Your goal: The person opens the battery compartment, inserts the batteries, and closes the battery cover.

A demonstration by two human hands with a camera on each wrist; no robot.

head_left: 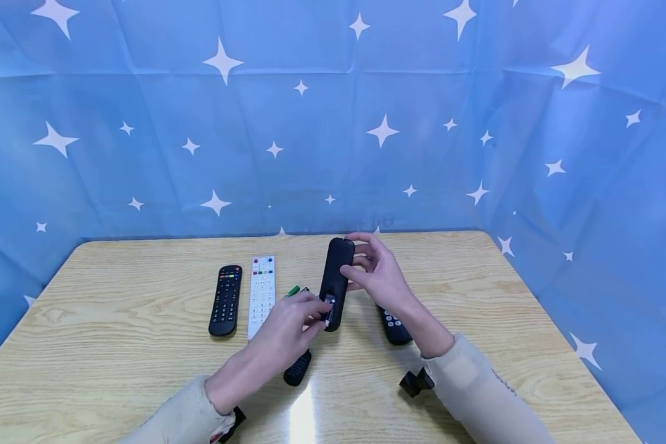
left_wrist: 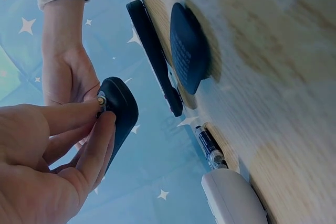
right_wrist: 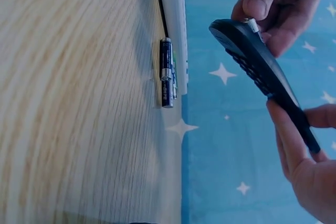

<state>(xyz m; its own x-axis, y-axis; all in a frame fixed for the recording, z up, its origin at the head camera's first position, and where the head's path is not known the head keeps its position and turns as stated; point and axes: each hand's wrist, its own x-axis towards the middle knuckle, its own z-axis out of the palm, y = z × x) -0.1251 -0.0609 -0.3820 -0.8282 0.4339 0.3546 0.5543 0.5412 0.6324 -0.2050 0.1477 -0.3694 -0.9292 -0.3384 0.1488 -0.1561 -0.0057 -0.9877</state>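
My right hand (head_left: 380, 274) grips a black remote control (head_left: 337, 265) near its upper end, tilted above the table with its back facing me. The battery compartment at the lower end is uncovered. There my left hand (head_left: 296, 320) pinches a small battery (right_wrist: 253, 24) between thumb and fingers, one end inside the compartment. In the left wrist view, the metal end of the battery (left_wrist: 101, 100) shows between the fingertips, right at the remote (left_wrist: 125, 111). The fingers of the right hand (right_wrist: 315, 179) wrap the other end of the remote in the right wrist view.
On the wooden table (head_left: 144, 370) lie a black remote (head_left: 225, 300) and a white remote (head_left: 263, 283) at left. Another black remote (head_left: 298, 368) lies partly under my left hand, one more (head_left: 395, 327) by my right forearm. Loose batteries (right_wrist: 166, 59) lie beside the white remote.
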